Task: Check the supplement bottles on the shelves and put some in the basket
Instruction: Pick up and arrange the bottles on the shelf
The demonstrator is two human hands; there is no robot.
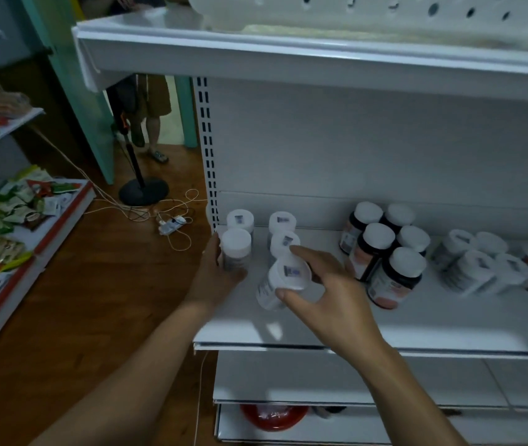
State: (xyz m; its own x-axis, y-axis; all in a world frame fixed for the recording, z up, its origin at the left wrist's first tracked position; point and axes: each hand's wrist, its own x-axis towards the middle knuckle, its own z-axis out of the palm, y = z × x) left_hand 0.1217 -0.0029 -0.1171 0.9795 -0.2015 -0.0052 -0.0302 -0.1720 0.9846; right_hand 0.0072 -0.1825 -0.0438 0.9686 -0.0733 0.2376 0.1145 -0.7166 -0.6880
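Observation:
On the white shelf stand several white-capped supplement bottles. My left hand is wrapped around an upright white bottle at the shelf's left end. My right hand grips a tilted white bottle with a small sticker on its cap, at the front of the shelf. Two more white bottles stand behind it, and one behind the left one. A group of dark bottles with white caps stands right of my right hand. The basket is not clearly in view.
More white bottles crowd the shelf's far right. A perforated white tray sits on the shelf above. Something red lies on a lower shelf. Left: snack shelves, a stand base, cables on the wooden floor, a person's legs.

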